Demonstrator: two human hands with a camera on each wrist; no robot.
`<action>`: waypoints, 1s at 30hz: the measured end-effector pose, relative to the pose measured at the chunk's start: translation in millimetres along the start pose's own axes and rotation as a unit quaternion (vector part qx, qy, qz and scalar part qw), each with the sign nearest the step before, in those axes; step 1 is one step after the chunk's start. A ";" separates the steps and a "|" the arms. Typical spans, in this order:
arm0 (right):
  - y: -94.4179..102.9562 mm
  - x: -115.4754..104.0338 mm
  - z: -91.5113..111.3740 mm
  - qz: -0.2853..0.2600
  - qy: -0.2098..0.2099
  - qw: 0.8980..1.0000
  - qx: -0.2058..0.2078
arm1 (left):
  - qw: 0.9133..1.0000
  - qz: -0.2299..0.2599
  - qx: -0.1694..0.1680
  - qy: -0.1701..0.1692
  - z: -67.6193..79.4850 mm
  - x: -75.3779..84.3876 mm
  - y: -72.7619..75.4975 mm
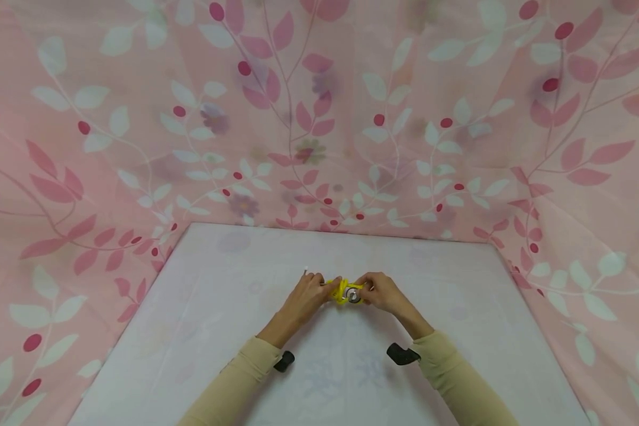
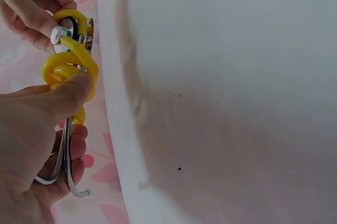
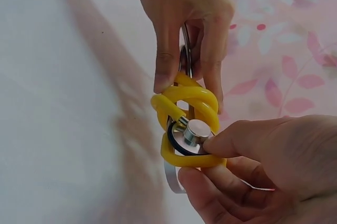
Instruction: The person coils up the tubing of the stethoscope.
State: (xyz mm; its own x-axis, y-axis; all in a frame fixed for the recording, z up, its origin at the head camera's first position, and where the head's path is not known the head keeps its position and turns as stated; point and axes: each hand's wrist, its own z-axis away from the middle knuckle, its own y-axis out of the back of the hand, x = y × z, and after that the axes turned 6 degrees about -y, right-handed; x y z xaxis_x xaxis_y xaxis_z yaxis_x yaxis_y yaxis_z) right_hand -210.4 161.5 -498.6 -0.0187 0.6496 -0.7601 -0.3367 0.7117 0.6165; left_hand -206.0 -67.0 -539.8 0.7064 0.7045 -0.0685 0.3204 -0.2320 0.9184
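A stethoscope point(image 1: 343, 291) with yellow tubing wound in loops is held between both hands above the table. My left hand point(image 1: 307, 296) grips the coiled tubing, thumb on top; in the left wrist view the metal ear tubes point(image 2: 67, 155) run past its curled fingers. With thumb and fingers my right hand point(image 1: 384, 292) pinches the other end, around the round chest piece point(image 3: 196, 132) and the yellow loop beside it. In the right wrist view a silvery curved band point(image 3: 172, 177) shows below the chest piece, partly hidden by the right fingers.
The white-covered table point(image 1: 218, 272) spreads beneath both hands. Pink leaf-patterned cloth point(image 1: 298, 118) hangs behind it and on both sides. Black devices point(image 1: 402, 354) sit at the wrists by the beige sleeves.
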 end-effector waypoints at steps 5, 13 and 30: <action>-3.4 6.5 -6.5 0.004 -0.014 1.000 -0.002 | 1.000 -0.005 -0.008 0.000 1.4 1.2 -4.9; -15.3 22.2 -9.4 0.003 -0.027 1.000 0.016 | 0.999 0.020 -0.042 0.000 3.8 4.2 -11.7; -21.7 23.7 -8.4 0.121 0.135 0.976 0.123 | 1.000 -0.021 0.005 0.019 0.7 1.3 -17.8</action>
State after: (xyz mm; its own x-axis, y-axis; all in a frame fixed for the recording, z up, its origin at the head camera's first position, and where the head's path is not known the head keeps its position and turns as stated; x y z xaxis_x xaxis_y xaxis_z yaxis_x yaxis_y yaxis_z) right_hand -211.5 159.2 -531.7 -0.3288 0.7360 -0.5918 -0.0567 0.6101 0.7903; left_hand -210.3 -62.4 -556.4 0.6682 0.7382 -0.0930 0.3565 -0.2079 0.9109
